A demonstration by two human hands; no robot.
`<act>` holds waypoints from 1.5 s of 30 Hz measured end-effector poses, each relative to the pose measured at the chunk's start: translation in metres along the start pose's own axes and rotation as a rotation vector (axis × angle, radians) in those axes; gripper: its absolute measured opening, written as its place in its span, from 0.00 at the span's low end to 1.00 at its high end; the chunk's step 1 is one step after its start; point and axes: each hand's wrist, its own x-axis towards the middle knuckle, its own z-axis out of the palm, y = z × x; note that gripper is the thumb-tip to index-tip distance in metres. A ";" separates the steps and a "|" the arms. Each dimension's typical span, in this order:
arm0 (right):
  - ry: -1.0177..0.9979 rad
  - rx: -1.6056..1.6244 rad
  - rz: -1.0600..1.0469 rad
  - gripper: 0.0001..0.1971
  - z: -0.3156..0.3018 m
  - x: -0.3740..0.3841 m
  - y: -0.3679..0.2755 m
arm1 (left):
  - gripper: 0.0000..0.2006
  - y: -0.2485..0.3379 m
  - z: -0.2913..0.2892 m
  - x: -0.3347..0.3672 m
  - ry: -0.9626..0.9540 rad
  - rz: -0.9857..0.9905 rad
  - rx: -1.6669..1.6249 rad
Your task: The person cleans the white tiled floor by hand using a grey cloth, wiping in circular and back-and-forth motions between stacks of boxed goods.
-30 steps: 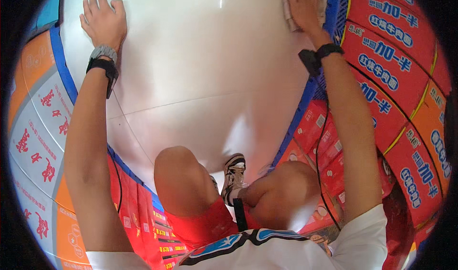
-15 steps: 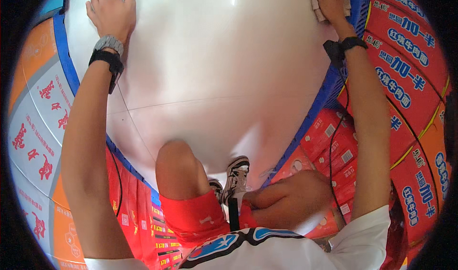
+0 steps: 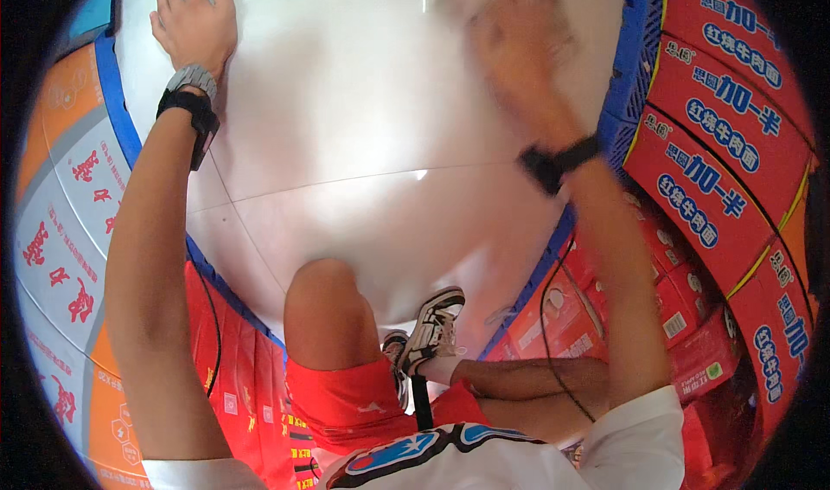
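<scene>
My left hand (image 3: 197,25) lies flat on the glossy white tiled floor (image 3: 346,135), its fingers spread and nothing in them. A silver watch (image 3: 192,78) and a black strap circle that wrist. Farther right, my right hand (image 3: 514,36) is smeared by motion as it presses down on the same floor. Under it, a folded beige-brown cloth (image 3: 560,44) shows only as a blurred edge; the fingers themselves are not sharp. A black band with a small box (image 3: 546,168) is on my right wrist.
Orange-and-grey cartons (image 3: 73,204) line the left side; red cartons (image 3: 718,101) are stacked at right. Blue plastic pallet edges (image 3: 618,92) border the floor. My bent knee (image 3: 322,295) and sneaker (image 3: 432,330) are close in front. A thin black cable (image 3: 546,317) hangs below my right arm.
My right hand has swept left across the floor from the right-hand pallet edge, the cloth moving with it. My left hand has barely shifted. My right lower leg has changed position.
</scene>
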 end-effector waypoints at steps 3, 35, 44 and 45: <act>-0.152 0.007 -0.315 0.29 0.019 -0.143 -0.075 | 0.33 0.011 0.007 0.001 -0.013 -0.036 -0.014; 0.065 -0.017 -0.212 0.40 0.041 0.051 -0.114 | 0.32 0.029 -0.002 0.010 -0.050 -0.071 -0.066; -0.563 0.150 -0.528 0.41 0.049 -0.151 -0.157 | 0.33 0.037 -0.007 0.010 -0.063 -0.101 -0.070; -0.483 0.076 -0.594 0.41 0.045 -0.140 -0.144 | 0.34 0.047 -0.016 0.008 -0.150 -0.161 -0.058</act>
